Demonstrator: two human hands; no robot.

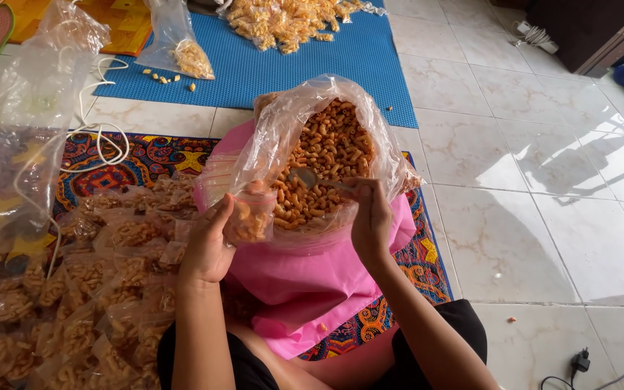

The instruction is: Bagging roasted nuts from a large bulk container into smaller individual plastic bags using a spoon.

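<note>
Head view looks down on a pale tiled floor [543, 188], the biggest surface in the room, with a blue mat [312, 65] spread across the top and a patterned rug [120, 162] below it. On the blue mat sit a heap of yellow snacks [287, 20] and a half-filled clear bag [182, 47]. Along the left, the rug is crowded with a pile of small sealed packets [88, 289] of orange-brown snacks. At the centre, a pink cloth [312, 278] covers the person's lap, and on it rests a large open plastic bag [312, 123] full of curled orange snacks [334, 148]. 2 hands work at it. The left hand [207, 245] is closed around a small clear pouch [248, 213], gripping it near the top, just beside the big bag's left edge; the pouch holds some snacks already. The right hand [371, 217] pinches the handle of a spoon [308, 177], its bowl lying over the snacks inside the big bag. A white cord [102, 137] loops across the rug, and a black plug [581, 359] lies on the tiles at lower right.
</note>
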